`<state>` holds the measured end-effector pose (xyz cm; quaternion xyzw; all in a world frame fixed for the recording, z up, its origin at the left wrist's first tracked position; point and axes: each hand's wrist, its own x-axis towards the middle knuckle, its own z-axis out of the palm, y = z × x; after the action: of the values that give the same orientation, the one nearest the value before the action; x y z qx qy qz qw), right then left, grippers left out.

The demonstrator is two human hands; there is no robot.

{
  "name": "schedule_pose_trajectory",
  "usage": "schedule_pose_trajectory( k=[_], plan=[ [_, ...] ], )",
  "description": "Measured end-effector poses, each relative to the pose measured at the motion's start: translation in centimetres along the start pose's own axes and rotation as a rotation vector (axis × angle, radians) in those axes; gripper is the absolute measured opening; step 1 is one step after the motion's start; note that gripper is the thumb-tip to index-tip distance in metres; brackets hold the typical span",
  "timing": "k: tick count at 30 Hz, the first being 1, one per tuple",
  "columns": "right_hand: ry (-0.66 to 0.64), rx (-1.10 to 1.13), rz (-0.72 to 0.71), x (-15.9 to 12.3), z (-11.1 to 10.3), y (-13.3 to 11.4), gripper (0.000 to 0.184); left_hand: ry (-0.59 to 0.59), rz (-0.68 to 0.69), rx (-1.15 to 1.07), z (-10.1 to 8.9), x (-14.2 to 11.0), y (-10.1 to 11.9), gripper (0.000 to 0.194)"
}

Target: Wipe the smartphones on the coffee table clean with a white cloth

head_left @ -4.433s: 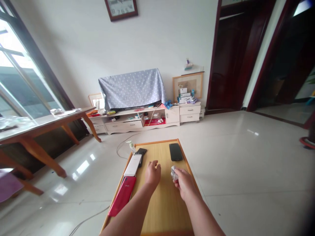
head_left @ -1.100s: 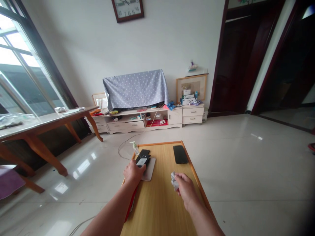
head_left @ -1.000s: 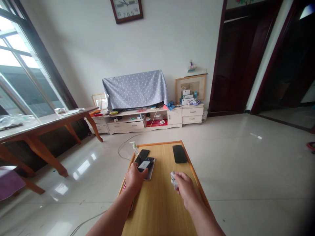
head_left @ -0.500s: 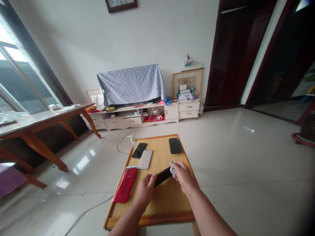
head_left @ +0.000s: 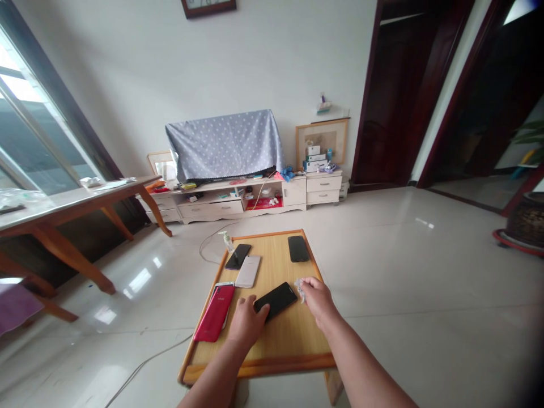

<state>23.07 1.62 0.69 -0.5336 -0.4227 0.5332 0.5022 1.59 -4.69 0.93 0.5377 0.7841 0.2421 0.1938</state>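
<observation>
My left hand grips the near left end of a black smartphone, thumb on one long edge and fingers on the other. The phone's dark screen faces up, low over or on the small wooden table; I cannot tell which. Just past its far end, my right hand pinches a crumpled whitish cloth or tissue, apart from the phone. Left of my left hand, a red phone lies back up, partly covering a white phone.
Farther up the table lie a pinkish-silver phone, a dark phone and another black phone. A clear pump bottle stands at the far left corner. A cable runs over the floor. Beyond is a low white cabinet.
My left hand has turned the phone from edge-on to screen up and lowered it. The cloth in my right hand has come away from the phone's end.
</observation>
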Motion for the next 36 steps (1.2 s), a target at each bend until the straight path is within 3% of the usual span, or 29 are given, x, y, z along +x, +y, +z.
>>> schedule_pose_trajectory(
  k=[4, 9, 17, 23, 26, 30, 33, 36],
  plan=[
    [0.012, -0.038, -0.015, 0.3, -0.3, 0.4, 0.035, 0.041, 0.172, 0.223, -0.5, -1.3, -0.2, 0.074],
    [-0.031, -0.102, -0.071, -0.1, 0.3, 0.3, 0.034, -0.012, 0.313, 0.282, -0.9, -2.4, -0.5, 0.063],
    [-0.092, -0.346, -0.154, -0.4, 1.0, 0.8, 0.04, -0.075, 0.339, 0.284, -1.5, -4.7, -0.5, 0.062],
    [-0.109, -0.528, -0.228, -1.1, 0.6, -0.3, 0.038, -0.028, 0.373, 0.263, -1.6, -6.0, -0.9, 0.058],
    [-0.204, -0.66, -0.317, -2.9, 1.0, -1.0, 0.039, 0.0, 0.373, 0.271, -2.0, -6.3, -0.6, 0.057],
    [-0.296, -0.943, -0.476, -5.1, 2.1, -0.9, 0.016, -0.001, 0.348, 0.289, -2.5, -6.5, -0.3, 0.056],
    [-0.259, -0.881, -0.446, -5.6, 2.9, -0.3, 0.013, -0.012, 0.345, 0.289, -2.8, -6.6, -0.2, 0.056],
    [-0.231, -0.743, -0.313, -5.4, 3.2, 0.2, 0.011, -0.037, 0.341, 0.287, -3.0, -6.7, -0.2, 0.057]
  ],
)
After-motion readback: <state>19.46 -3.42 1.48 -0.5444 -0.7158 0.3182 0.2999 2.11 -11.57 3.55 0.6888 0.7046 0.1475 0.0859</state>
